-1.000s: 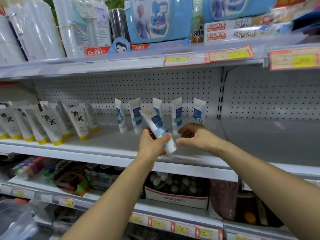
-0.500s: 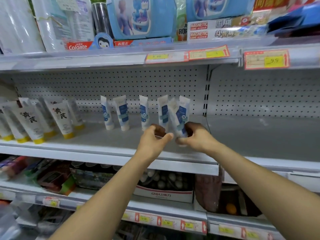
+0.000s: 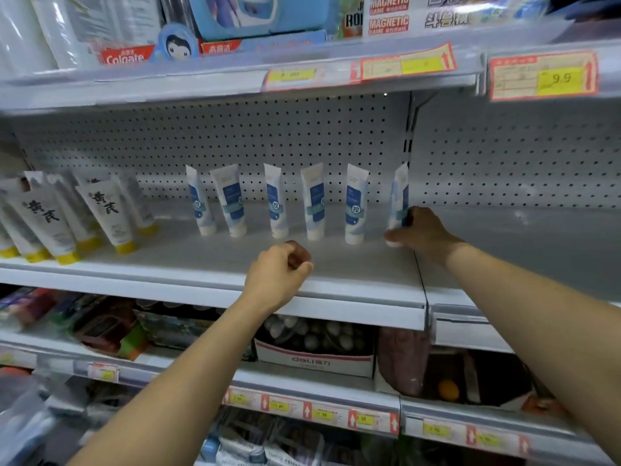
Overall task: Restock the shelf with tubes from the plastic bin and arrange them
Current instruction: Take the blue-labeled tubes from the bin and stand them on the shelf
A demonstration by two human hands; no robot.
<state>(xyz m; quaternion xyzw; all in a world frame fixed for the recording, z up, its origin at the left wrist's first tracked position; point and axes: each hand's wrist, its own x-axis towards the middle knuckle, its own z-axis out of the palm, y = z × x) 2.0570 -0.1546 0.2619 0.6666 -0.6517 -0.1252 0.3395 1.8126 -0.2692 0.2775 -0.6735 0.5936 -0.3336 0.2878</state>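
Head camera, looking forward and down at a store shelf of smooth grey-white metal, backed by a white pegboard panel dotted with small holes.

The right hand is at the far right of the row, its fingers curled round the lower half of the end tube, with the thumb low by the cap. That tube stands roughly upright on its cap, just in front of the upright post where two shelf sections meet. It looks blurred, so its print cannot be read.

The left hand sits nearer, over the front part of the shelf, fingers curled in on themselves with nothing held. It is well apart from the end tube.

Left of the right hand, five more tubes stand cap-down in a spaced row. They are soft, flat-crimped at the top and white with blue label panels.

Further left, yellow-capped tubes lean in a crowded group, white with black characters.

Red-and-yellow paper price tags hang on the shelf edge above. A white cardboard box sits on the shelf below.
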